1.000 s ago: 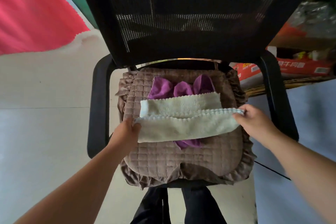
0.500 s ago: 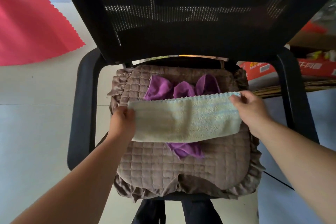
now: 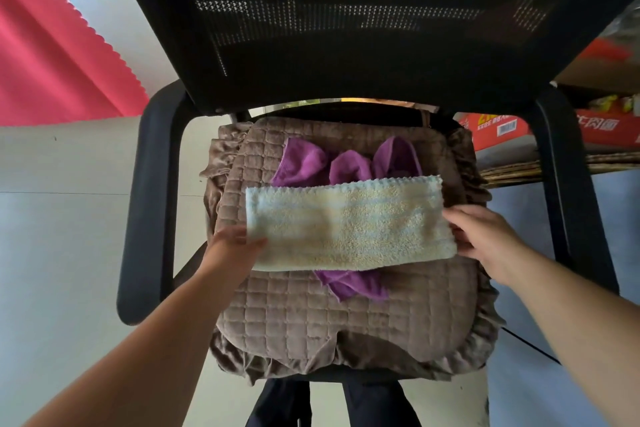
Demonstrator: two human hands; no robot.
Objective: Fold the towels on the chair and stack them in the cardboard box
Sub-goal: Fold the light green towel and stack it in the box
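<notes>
Between the left hand [image 3: 232, 246] and right hand [image 3: 485, 239] lies a folded pale-yellow terry towel [image 3: 349, 225]; both hands touch its ends; crumpled purple cloth [image 3: 346, 166] shows beyond and beneath it.

Single view only, from a camera worn on the person's head. It faces forward and steeply down onto the seat cushion [image 3: 346, 315] of a black chair [image 3: 346, 45], close enough that the mesh backrest fills the upper frame. Both forearms enter from the lower corners. Wide-angle lens: straight edges bow outward toward the borders. Floor [image 3: 69, 253] visible at left, a red carton [image 3: 498, 130] at right. No second view to compare
</notes>
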